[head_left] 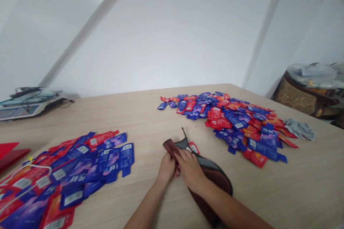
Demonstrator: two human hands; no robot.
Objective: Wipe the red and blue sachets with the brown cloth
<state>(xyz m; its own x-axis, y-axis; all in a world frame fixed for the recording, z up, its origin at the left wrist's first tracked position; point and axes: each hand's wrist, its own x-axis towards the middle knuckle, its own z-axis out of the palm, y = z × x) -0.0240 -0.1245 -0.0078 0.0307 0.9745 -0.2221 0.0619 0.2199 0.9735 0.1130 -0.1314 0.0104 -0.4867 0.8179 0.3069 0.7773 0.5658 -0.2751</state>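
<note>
Resting side by side on a dark maroon-and-grey fabric pouch point(212, 175), the left hand point(166, 169) and right hand point(191, 169) meet near the middle of the pale wood-grain worktop point(150, 121). The pouch lies flat, its long axis running from the far left, where a rolled maroon end and a thin cord point away, toward the near right under the right forearm. The left fingers curl closed around the rolled edge near that far end; the right fingers lie spread and flat, pressing the fabric rather than pinching it. A small red foil sachet point(194, 147) sits on the pouch just beyond the right fingertips, so the right hand is the nearer one to it. A loose heap of blue and red sachets point(231, 121) lies farther off to the right; a second spread of flat blue and red packets point(80, 164) lies well apart to the left.
</note>
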